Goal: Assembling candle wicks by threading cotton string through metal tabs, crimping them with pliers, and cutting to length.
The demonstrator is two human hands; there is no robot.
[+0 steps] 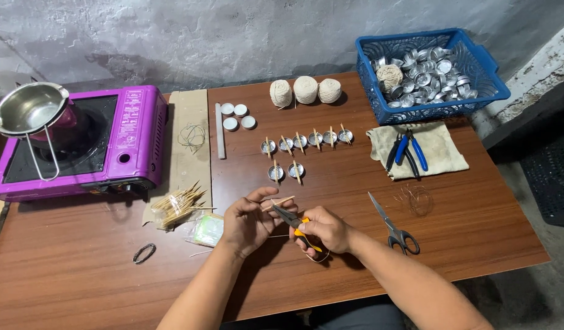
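Note:
My left hand [248, 221] pinches a short wooden stick [278, 203] above the brown table [477, 220] near its front edge. My right hand [326, 230] grips small pliers with orange handles [297, 225], whose dark jaws point at the stick. A thin string loops under my right hand. Beyond my hands stand two rows of small metal cups with sticks laid across them [300, 143]. A heap of wooden sticks [177, 205] lies left of my left hand.
A purple gas stove [111, 140] with a metal pot [28, 109] sits at far left. A blue basket of metal cups [428, 76], three twine balls [305, 90], white wax discs [236, 116], scissors [392, 226], and blue pliers on a cloth [410, 150] surround the work area.

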